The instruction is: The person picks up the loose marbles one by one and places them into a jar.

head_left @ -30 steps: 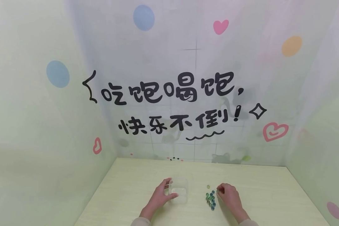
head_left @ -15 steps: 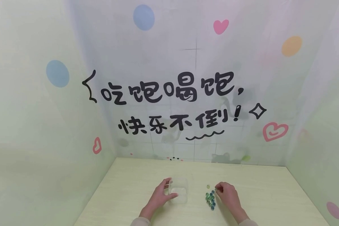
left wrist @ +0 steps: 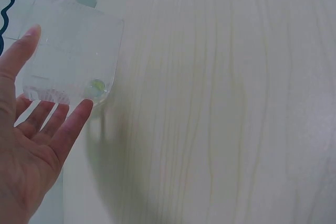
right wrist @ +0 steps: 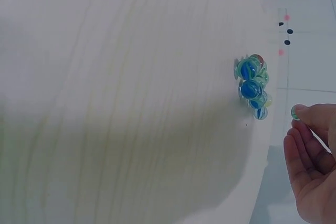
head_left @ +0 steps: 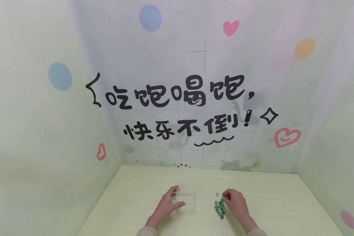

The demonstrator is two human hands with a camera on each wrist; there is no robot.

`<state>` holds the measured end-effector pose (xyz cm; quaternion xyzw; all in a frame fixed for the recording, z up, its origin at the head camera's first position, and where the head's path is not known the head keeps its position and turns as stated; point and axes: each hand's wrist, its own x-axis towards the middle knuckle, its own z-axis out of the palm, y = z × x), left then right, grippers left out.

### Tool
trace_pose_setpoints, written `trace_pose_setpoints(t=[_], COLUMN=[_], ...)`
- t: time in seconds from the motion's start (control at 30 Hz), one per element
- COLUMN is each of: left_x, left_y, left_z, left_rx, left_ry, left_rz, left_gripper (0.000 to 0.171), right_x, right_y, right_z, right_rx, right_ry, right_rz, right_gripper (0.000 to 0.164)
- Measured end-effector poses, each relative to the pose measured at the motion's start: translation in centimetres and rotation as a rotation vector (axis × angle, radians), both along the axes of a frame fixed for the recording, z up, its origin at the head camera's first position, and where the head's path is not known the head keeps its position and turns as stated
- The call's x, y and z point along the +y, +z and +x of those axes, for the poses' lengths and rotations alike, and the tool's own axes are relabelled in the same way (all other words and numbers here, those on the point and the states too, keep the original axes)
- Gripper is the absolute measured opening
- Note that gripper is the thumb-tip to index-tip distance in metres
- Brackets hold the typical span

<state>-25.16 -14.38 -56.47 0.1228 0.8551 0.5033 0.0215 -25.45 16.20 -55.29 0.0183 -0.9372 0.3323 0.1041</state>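
Observation:
A clear plastic box (head_left: 190, 207) is gripped by my left hand (head_left: 166, 204), with thumb and fingers on either side of it. Through its wall the left wrist view shows a yellow-green marble (left wrist: 97, 87) at a lower corner, seemingly inside. My right hand (head_left: 237, 202) is just right of a cluster of blue and green marbles (head_left: 219, 207) on the table. Between thumb and forefinger it pinches a green marble (right wrist: 295, 113), raised beside the cluster in the right wrist view. A single yellowish marble (head_left: 217, 194) lies behind the cluster.
The pale wooden table (head_left: 147, 178) meets a printed back wall (head_left: 203, 62) with black lettering, hearts and dots. Side walls (head_left: 32, 131) close it in at left and right.
My right hand has shifted slightly left and away from me, closer to the top of the cluster. The left hand and the box stay put.

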Motion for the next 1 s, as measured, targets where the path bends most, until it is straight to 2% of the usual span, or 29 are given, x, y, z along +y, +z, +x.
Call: trace_pose_setpoints(t=[0.43, 1.0], left_x=[-0.1, 0.0], left_y=[-0.1, 0.5], left_z=[-0.1, 0.2], left_rx=[0.003, 0.007], left_ry=[-0.004, -0.007], left_rz=[-0.001, -0.006], left_gripper=[0.08, 0.079], right_x=[-0.9, -1.9], right_y=[0.7, 1.0], right_z=[0.1, 0.0], right_rx=[0.001, 0.01], right_ry=[0.028, 0.054], right_rz=[-0.012, -0.048], right_gripper=[0.012, 0.01])
